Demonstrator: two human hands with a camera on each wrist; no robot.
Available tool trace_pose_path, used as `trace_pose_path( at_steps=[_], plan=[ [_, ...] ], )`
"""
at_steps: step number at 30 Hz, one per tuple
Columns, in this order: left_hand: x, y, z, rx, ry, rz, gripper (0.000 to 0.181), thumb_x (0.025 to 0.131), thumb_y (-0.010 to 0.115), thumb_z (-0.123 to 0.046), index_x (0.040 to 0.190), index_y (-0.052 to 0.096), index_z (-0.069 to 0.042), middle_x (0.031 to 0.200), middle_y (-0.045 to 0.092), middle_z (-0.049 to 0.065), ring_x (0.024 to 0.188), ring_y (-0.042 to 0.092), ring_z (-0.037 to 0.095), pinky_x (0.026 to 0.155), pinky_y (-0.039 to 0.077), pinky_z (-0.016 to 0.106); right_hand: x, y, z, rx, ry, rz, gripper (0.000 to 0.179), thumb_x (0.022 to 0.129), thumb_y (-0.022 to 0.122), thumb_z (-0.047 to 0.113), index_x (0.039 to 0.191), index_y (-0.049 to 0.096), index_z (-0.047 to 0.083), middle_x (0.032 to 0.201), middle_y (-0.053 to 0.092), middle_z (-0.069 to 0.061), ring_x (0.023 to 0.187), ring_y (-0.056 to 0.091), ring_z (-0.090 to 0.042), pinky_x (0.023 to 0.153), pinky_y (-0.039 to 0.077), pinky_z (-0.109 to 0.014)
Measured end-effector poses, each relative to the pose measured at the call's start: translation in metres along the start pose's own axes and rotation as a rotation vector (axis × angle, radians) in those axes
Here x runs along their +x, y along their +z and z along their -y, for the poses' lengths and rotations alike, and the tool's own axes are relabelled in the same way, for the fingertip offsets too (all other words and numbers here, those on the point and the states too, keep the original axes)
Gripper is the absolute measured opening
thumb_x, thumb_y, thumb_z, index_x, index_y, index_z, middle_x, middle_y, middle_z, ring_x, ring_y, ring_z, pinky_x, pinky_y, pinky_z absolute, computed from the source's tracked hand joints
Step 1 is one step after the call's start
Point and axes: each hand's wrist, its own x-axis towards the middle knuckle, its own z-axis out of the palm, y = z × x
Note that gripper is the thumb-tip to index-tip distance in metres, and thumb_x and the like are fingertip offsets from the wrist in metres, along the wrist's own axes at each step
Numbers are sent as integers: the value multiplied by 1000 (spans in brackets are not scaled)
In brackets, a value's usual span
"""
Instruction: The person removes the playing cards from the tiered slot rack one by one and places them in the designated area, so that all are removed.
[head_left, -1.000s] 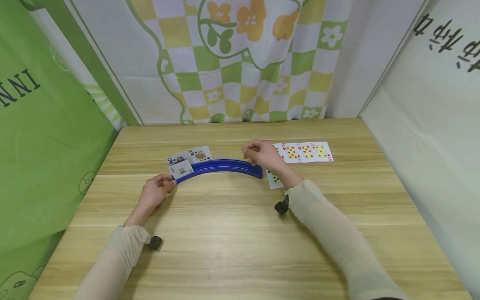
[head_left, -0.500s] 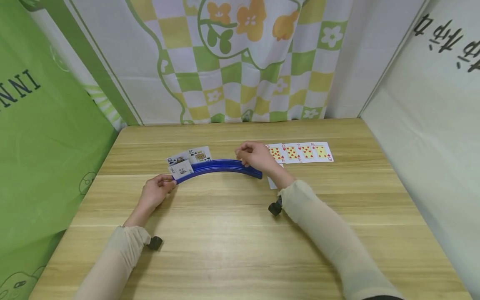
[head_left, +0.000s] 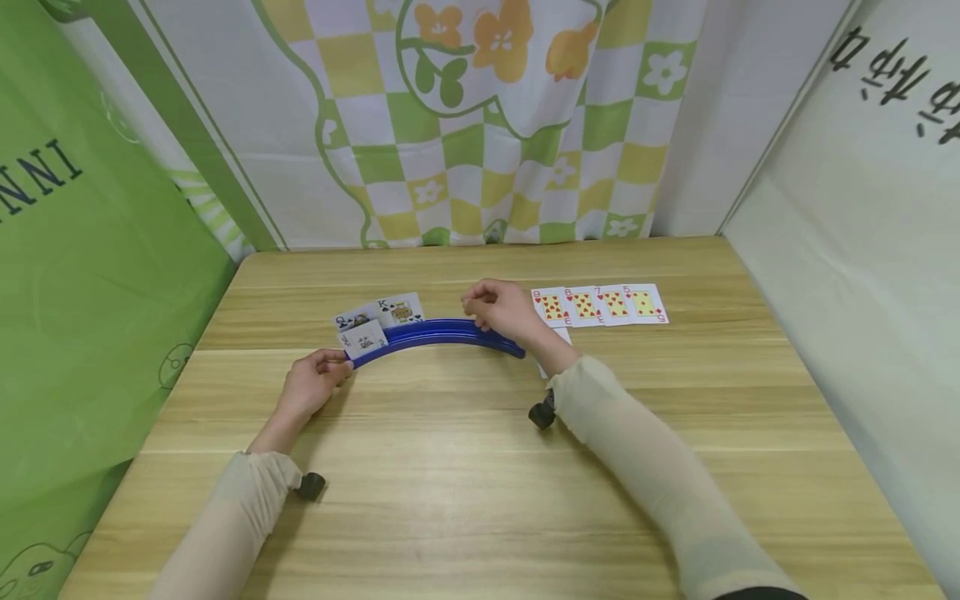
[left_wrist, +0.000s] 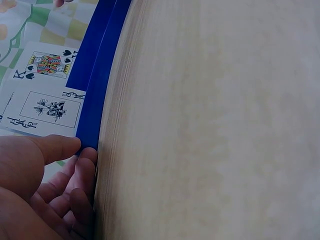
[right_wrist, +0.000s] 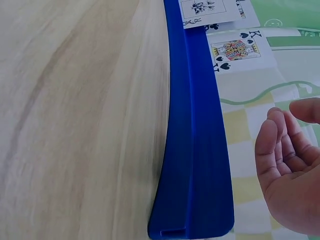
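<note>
A curved blue card holder [head_left: 442, 335] lies across the table. My left hand [head_left: 309, 387] grips its left end between thumb and fingers. At that end stands a joker card [head_left: 365, 341]; behind it show a queen [head_left: 356, 317] and a king of spades [head_left: 402, 308]. My right hand [head_left: 504, 313] is over the right part of the holder, its fingers loosely bent. In the right wrist view, nothing shows between the fingers [right_wrist: 267, 137] and thumb, and the hand is apart from the holder.
Face-up red cards lie in a row at the back right: a nine [head_left: 551, 307], an eight [head_left: 582, 307], a seven [head_left: 613, 305] and a five of diamonds [head_left: 643, 304]. Another card [head_left: 563, 334] is mostly hidden under my right wrist. A patterned curtain [head_left: 487, 183] hangs behind the table.
My right hand has shifted left along the holder, uncovering the nine and covering more of the card below the row. My left hand and the holder have stayed put.
</note>
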Motion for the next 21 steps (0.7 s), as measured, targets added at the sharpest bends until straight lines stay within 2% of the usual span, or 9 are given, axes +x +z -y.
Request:
trace_pose_path(
  at_steps=[5, 10, 15, 21],
  plan=[
    [1, 1, 1, -11, -2, -4, 38, 97, 62, -27, 127, 61, -3, 103, 71, 13, 73, 62, 10, 58, 49, 23, 4, 5, 2, -13, 11, 15, 24, 99, 61, 25, 115, 67, 8, 108, 71, -17, 77, 64, -20, 73, 59, -31],
    [-1, 1, 0, -19, 0, -12, 37, 97, 63, -25, 127, 61, -2, 103, 71, 12, 72, 61, 8, 57, 49, 22, 7, 9, 4, -8, 13, 34, 25, 100, 61, 23, 117, 65, 6, 111, 69, -22, 77, 63, -19, 73, 58, -31],
    [-2, 0, -1, -26, -2, -10, 38, 98, 62, -25, 127, 61, -1, 103, 71, 13, 73, 61, 8, 56, 48, 22, 10, 14, 4, -19, 1, 27, 24, 99, 61, 21, 117, 66, 5, 107, 69, -20, 75, 62, -19, 71, 58, -30],
    [-1, 1, -1, -22, -3, -11, 39, 98, 63, -27, 127, 61, -2, 102, 71, 12, 73, 61, 7, 56, 48, 22, 12, 18, 5, -17, -7, 30, 24, 99, 62, 20, 116, 66, 4, 107, 67, -23, 78, 64, -24, 72, 59, -34]
  ],
)
